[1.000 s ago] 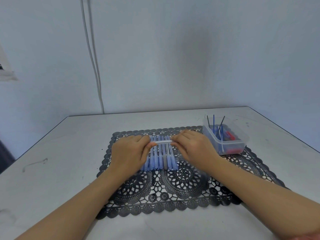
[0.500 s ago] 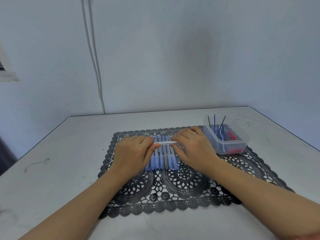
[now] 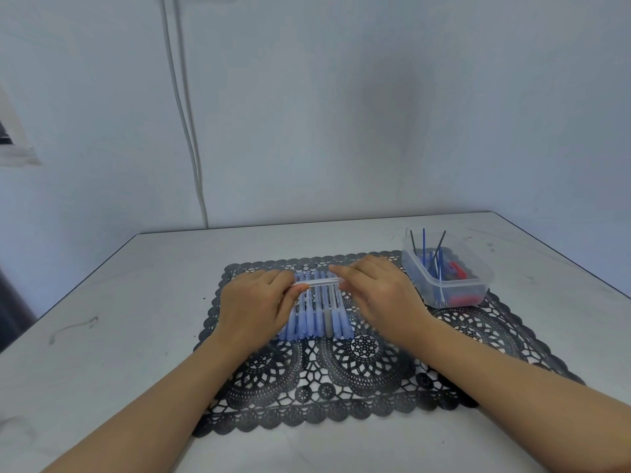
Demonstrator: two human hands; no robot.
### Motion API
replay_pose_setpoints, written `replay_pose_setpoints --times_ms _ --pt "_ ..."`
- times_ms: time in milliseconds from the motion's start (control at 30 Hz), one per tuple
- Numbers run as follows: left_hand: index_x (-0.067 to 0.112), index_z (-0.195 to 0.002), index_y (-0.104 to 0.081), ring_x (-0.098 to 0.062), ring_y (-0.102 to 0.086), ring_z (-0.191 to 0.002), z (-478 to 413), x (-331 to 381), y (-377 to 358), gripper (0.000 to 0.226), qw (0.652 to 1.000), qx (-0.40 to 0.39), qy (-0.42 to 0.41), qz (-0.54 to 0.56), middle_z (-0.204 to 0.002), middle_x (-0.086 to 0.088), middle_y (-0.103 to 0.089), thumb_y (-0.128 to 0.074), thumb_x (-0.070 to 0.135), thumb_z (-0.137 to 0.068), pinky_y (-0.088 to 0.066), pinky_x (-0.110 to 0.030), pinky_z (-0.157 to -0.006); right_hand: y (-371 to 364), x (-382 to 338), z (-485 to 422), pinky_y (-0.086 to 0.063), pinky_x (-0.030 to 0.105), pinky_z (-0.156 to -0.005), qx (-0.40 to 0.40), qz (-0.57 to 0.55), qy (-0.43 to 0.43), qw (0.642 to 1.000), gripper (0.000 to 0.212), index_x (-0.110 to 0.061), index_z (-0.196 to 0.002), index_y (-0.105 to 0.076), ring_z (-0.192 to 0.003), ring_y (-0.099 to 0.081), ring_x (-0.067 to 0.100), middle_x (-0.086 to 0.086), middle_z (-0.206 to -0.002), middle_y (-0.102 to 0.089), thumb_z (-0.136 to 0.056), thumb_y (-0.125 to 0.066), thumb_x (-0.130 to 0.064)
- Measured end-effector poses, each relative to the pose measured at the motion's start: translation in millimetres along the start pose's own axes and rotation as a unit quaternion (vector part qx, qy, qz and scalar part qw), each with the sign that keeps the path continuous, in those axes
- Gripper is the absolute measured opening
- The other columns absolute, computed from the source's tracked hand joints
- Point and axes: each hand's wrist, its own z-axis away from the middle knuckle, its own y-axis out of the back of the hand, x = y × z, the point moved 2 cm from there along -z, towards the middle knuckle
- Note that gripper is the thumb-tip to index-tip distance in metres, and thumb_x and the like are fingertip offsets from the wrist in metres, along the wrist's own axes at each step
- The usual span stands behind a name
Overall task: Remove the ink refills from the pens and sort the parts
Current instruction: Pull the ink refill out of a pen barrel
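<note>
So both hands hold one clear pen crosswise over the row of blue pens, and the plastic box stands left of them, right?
Not left: the head view shows the plastic box to the right of them. The left hand and right hand do hold the clear pen crosswise over the row of blue pens.

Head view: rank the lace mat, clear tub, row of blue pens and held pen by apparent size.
1. lace mat
2. clear tub and row of blue pens: close, the row partly covered, so not ranked
3. held pen
</note>
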Motion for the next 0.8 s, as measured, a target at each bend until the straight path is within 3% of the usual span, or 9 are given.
replay_pose_setpoints --times_ms 133,300,433,533,633,700,800 --pt "0.019 -0.073 -0.067 -0.013 -0.052 -0.047 0.6 -3.4 -1.2 0.040 1.000 -0.011 0.003 0.006 -0.059 0.009 -0.060 -0.041 0.040 -0.095 -0.027 -0.018 -0.048 -1.0 -0.1 -0.3 -0.053 0.034 -0.066 -0.013 -0.007 0.000 1.000 0.023 -0.001 -0.105 -0.067 -0.075 -0.059 0.022 0.009 -0.083 -0.065 -0.083 -0.062 -0.006" --pt "0.019 -0.072 -0.066 -0.012 -0.050 -0.046 0.8 -4.8 -2.2 0.039 1.000 -0.016 0.004 0.006 -0.058 0.010 -0.058 -0.042 0.039 -0.095 -0.026 -0.018 -0.048 -2.1 1.1 -0.7 -0.053 0.032 -0.072 -0.034 0.008 0.008 0.999 0.041 0.001 -0.104 -0.067 -0.080 -0.057 0.023 0.011 -0.087 -0.064 -0.066 -0.071 0.014" --pt "0.018 -0.071 -0.066 -0.012 -0.051 -0.046 0.8 -5.5 -3.6 0.039 1.000 -0.006 0.007 0.012 -0.057 0.009 -0.059 -0.043 0.040 -0.095 -0.028 -0.017 -0.046 -3.0 0.9 -0.2 -0.054 0.033 -0.074 -0.045 0.054 0.015 0.997 0.048 0.003 -0.106 -0.066 -0.079 -0.062 0.025 0.012 -0.087 -0.067 -0.060 -0.075 0.013" --pt "0.018 -0.071 -0.066 -0.011 -0.052 -0.046 0.5 -5.8 -3.7 0.045 1.000 0.004 0.007 0.014 -0.057 0.009 -0.059 -0.038 0.042 -0.098 -0.029 -0.017 -0.046 -5.7 3.5 -0.6 -0.055 0.034 -0.072 -0.054 0.069 0.007 0.996 0.041 0.001 -0.102 -0.067 -0.078 -0.062 0.025 0.011 -0.085 -0.067 -0.063 -0.076 0.008" --pt "0.018 -0.070 -0.066 -0.012 -0.051 -0.046 1.0 -6.2 -5.0 0.046 1.000 0.008 0.002 0.015 -0.057 0.009 -0.059 -0.038 0.042 -0.098 -0.030 -0.018 -0.045 -5.9 3.9 -1.0 -0.053 0.033 -0.071 -0.067 0.057 0.017 0.996 0.021 -0.001 -0.097 -0.066 -0.077 -0.060 0.023 0.010 -0.083 -0.064 -0.076 -0.063 0.001" --pt "0.017 -0.070 -0.066 -0.013 -0.051 -0.046 2.1 -6.8 -6.1 0.045 1.000 0.011 -0.004 0.020 -0.057 0.009 -0.058 -0.039 0.041 -0.097 -0.033 -0.021 -0.043 -4.1 4.7 -0.1 -0.048 0.028 -0.074 -0.077 0.038 0.025 0.996 0.023 -0.001 -0.098 -0.064 -0.078 -0.055 0.019 0.008 -0.083 -0.062 -0.084 -0.047 -0.008" --pt "0.017 -0.071 -0.067 -0.014 -0.053 -0.048 3.0 -7.9 -6.8 0.046 0.999 0.016 -0.006 0.032 -0.059 0.008 -0.060 -0.039 0.041 -0.098 -0.038 -0.024 -0.042 -2.8 9.2 1.0 -0.033 0.020 -0.080 -0.081 0.009 0.031 0.996 0.025 -0.001 -0.098 -0.062 -0.080 -0.043 0.012 0.007 -0.080 -0.058 -0.084 -0.043 -0.009"
